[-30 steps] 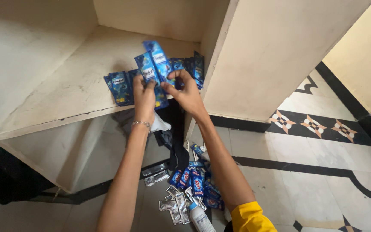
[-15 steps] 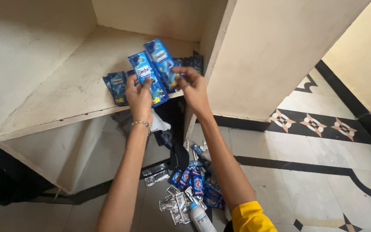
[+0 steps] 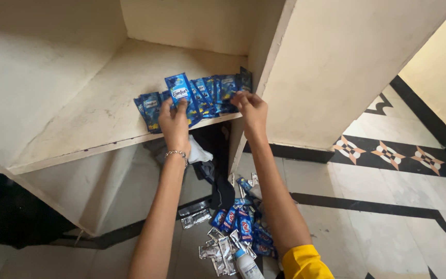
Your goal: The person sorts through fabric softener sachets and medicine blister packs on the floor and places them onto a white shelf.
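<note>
I am seeing the left hand [image 3: 174, 120] pinching one blue sachet [image 3: 180, 93] between thumb and fingers, holding it upright at the front edge of the shelf [image 3: 94, 111]. The right hand [image 3: 251, 107] is resting with curled fingers on the right end of the row of blue sachets [image 3: 218, 92] lying on that shelf; I cannot tell whether it is gripping one. Below, a pile of sachets [image 3: 236, 227] and a white bottle [image 3: 247, 265] are lying on the tiled floor [image 3: 388, 206].
</note>
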